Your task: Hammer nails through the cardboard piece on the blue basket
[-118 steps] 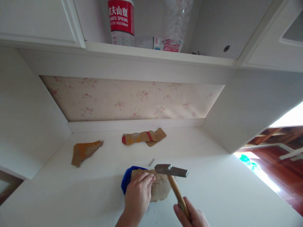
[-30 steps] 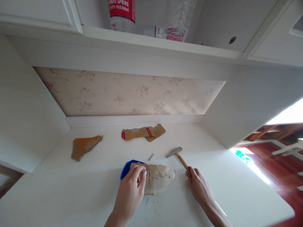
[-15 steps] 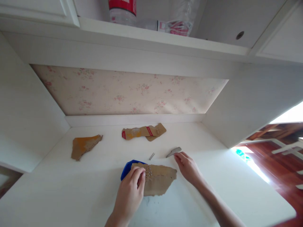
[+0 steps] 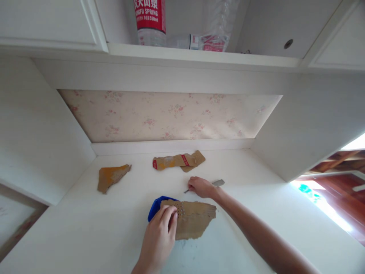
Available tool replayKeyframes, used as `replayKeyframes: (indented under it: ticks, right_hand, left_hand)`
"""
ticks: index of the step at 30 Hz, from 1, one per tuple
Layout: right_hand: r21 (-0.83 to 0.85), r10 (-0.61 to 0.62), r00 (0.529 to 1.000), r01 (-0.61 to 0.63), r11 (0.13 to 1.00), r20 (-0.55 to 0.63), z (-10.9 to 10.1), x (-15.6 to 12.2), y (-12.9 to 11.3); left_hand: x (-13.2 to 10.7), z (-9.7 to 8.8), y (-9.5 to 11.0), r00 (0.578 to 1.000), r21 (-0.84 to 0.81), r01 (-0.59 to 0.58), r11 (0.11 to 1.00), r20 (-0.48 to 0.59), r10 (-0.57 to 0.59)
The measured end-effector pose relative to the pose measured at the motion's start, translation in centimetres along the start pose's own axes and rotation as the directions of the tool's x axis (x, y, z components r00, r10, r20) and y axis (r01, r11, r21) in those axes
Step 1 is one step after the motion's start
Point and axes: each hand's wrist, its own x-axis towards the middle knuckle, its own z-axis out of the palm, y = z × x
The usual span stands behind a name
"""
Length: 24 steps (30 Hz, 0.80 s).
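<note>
A torn brown piece of cardboard with a patch of small holes lies partly over a blue plastic item. On its left end rests my left hand, fingers closed and pressed to the cardboard beside the holes; the fingertips' undersides are hidden. Farther back, my right hand is closed at a thin metal rod, whose end sticks out left of the fingers. Just behind my right wrist lies a flat grey blade-like tool, partly covered by the arm.
An orange-and-brown cardboard scrap lies at the left. A long strip of cardboard with red bands sits near the back wall. Overhead, a shelf holds a red-labelled bottle and other clear bottles. White side panels flank the worktop.
My right hand has let go of the grey tool and moved left to the thin metal rods, closing there. My left hand stays on the cardboard. The view has tilted slightly.
</note>
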Motion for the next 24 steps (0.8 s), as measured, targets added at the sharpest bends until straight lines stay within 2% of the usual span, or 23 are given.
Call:
replayKeyframes:
  ticks: [8, 17, 24]
  right_hand:
    - [-0.093, 0.013, 0.999, -0.009, 0.996, 0.044, 0.3, -0.1, -0.9]
    - [-0.075, 0.015, 1.0, -0.017, 0.997, -0.022, 0.2, 0.4, -1.5]
    - [-0.049, 0.015, 1.0, -0.015, 0.999, -0.001, 0.6, 1.6, -2.5]
  left_hand:
    - [-0.5, 0.2, -0.3, 1.0, 0.034, -0.008, 0.999, 0.015, 0.008]
    - [-0.8, -0.3, 0.1, 0.999, 0.064, -0.04, 0.997, -0.027, 0.042]
    - [-1.1, -0.7, -0.1, 0.999, 0.081, -0.035, 0.996, -0.035, 0.038]
